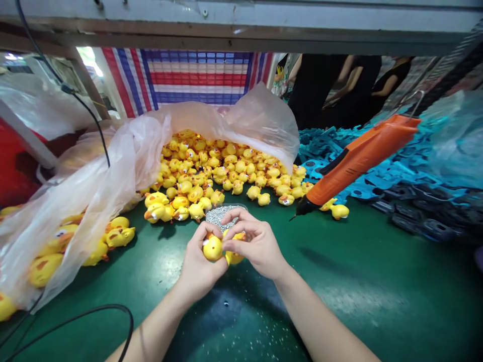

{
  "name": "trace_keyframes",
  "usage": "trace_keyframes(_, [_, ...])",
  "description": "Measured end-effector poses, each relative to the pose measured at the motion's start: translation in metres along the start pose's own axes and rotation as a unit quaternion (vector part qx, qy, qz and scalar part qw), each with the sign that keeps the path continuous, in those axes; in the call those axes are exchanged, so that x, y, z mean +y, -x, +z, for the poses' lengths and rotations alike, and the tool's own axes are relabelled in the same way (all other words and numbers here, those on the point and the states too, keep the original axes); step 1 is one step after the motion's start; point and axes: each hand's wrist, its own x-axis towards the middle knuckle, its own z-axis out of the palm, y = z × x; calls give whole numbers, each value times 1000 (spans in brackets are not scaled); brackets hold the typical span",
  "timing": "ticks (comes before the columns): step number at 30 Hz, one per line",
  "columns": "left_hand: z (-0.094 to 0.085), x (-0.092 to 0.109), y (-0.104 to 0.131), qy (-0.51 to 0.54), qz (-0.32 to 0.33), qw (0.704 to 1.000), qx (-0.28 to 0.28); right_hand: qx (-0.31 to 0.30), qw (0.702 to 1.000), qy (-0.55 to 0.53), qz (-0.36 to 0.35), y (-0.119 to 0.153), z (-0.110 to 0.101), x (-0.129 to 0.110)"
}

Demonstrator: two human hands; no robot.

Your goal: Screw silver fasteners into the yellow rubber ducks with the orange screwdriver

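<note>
My left hand (202,264) is wrapped round a yellow toy duck (212,248), which has a small dark hole on the rounded side facing me. My right hand (260,246) comes in from the right, thumb and fingers pinched together against the duck. Anything between those fingertips is hidden or too small to name. More yellow and orange of the toy shows below the right fingers. Just beyond both hands, partly covered by them, is a clear tray of small silvery screws (219,215).
A heap of yellow ducks (226,166) lies beyond under plastic sheeting (264,115). An orange electric screwdriver (362,161) hangs at right, tip low over the green table (358,291). Blue parts (396,171) and black parts (418,206) lie right. A black cable (94,307) loops left. People stand behind.
</note>
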Motion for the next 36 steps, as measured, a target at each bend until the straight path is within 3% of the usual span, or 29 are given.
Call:
trace_keyframes(4, [1,-1,0,19,14,1000,-4,-22,991,114,-68,4,4,-2])
trace_keyframes(7, [2,0,0,29,30,999,-4,-32,985,136,-103,5,3,-2])
trace_keyframes(15, [3,5,1,43,25,999,6,-8,992,87,-96,3,-2,0])
trace_keyframes(21, [4,2,0,23,7,1000,6,-30,981,154,-110,5,4,0])
trace_keyframes(23, [5,1,0,9,-6,1000,5,-29,982,166,-88,5,5,-1])
trace_keyframes(29, [4,-2,-2,-29,-53,998,-9,-52,991,93,81,-1,0,5])
trace_keyframes(33, [-1,-3,-3,37,-137,990,24,14,968,218,120,-12,-9,29])
trace_keyframes(36, [-6,-3,-6,51,-150,984,77,70,933,324,140,-16,-18,51])
